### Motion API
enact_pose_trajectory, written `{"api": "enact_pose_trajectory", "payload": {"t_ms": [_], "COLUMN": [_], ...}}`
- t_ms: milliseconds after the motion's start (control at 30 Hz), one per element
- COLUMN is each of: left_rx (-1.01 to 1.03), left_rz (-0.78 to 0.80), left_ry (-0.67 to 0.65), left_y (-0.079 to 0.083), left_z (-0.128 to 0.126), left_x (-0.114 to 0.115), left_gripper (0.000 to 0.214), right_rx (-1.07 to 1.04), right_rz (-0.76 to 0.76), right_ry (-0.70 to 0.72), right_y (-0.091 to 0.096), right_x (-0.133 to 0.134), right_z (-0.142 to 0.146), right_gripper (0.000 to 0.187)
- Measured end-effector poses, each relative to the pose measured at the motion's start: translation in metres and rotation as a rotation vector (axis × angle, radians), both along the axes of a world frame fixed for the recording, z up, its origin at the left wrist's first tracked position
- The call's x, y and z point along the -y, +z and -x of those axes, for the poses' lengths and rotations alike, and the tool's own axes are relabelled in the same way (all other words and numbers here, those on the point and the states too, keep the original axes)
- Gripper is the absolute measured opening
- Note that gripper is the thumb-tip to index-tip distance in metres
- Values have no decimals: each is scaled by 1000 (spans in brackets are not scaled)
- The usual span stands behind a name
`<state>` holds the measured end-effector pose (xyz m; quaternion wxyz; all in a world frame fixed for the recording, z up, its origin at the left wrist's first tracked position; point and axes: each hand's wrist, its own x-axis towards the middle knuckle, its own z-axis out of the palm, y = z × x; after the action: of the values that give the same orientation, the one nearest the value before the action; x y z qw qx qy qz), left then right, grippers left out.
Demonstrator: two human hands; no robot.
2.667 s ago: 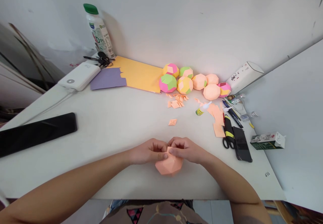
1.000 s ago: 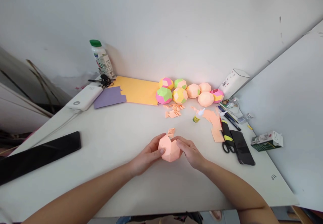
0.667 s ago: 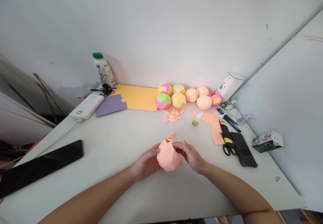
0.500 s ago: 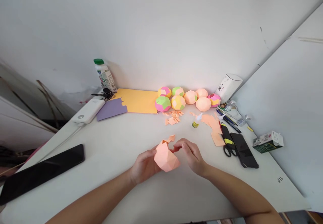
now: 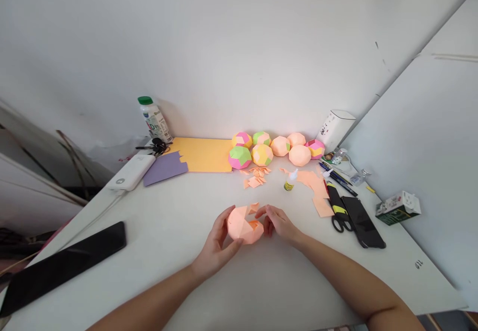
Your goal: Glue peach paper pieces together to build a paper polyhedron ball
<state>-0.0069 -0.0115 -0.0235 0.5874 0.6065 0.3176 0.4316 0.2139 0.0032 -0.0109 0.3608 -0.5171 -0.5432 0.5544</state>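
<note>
My left hand (image 5: pixel 216 246) is wrapped round a faceted peach paper ball (image 5: pixel 242 229), thumb at the near side and fingers behind its left side. A gap opens in the ball's upper right, showing a darker orange inside. At the right rim is my right hand (image 5: pixel 278 224), fingers bent, the index finger reaching toward the gap. Some of its fingertips are hidden behind the ball. Just beyond the ball shows a small folded peach paper piece (image 5: pixel 254 207); whether it touches the ball I cannot tell. Farther off lie several folded peach paper pieces (image 5: pixel 257 176).
Several finished-looking paper balls (image 5: pixel 262 155) sit by the wall. A small glue bottle (image 5: pixel 290 180) stands before peach paper sheets (image 5: pixel 321 204). Scissors (image 5: pixel 340 222), a black phone (image 5: pixel 362 221) and a carton (image 5: pixel 399 207) are right; yellow card (image 5: pixel 209 154), a power bank (image 5: pixel 132 171) and a black device (image 5: pixel 67 264) left.
The ball has turned in my left hand, so its gap now faces up and right. My left thumb has moved to its near side. My right hand stays close at its right.
</note>
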Motion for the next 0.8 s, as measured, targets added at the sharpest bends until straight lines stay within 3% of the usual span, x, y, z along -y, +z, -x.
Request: {"api": "enact_pose_trajectory", "payload": {"t_ms": [167,333,533,800], "left_rx": [-217,-297,-326,-79], "left_rz": [-439,-521,-408,116], "left_ry": [76,70,63,21], "left_y": [4,8,2,-2], "left_z": [-1,-4,-5,-10], "left_x": [1,0,0,-3], "left_gripper": [62,65,75,77], "right_rx": [-140,-213,-287,-326], "right_rz": [160,193,181,173], "right_ry": [157,121,30,113], "right_y": [1,1,-1,0], "right_x": [2,0,-5,-3], "right_z": [1,2,2,0], "right_gripper": [50,33,26,29]}}
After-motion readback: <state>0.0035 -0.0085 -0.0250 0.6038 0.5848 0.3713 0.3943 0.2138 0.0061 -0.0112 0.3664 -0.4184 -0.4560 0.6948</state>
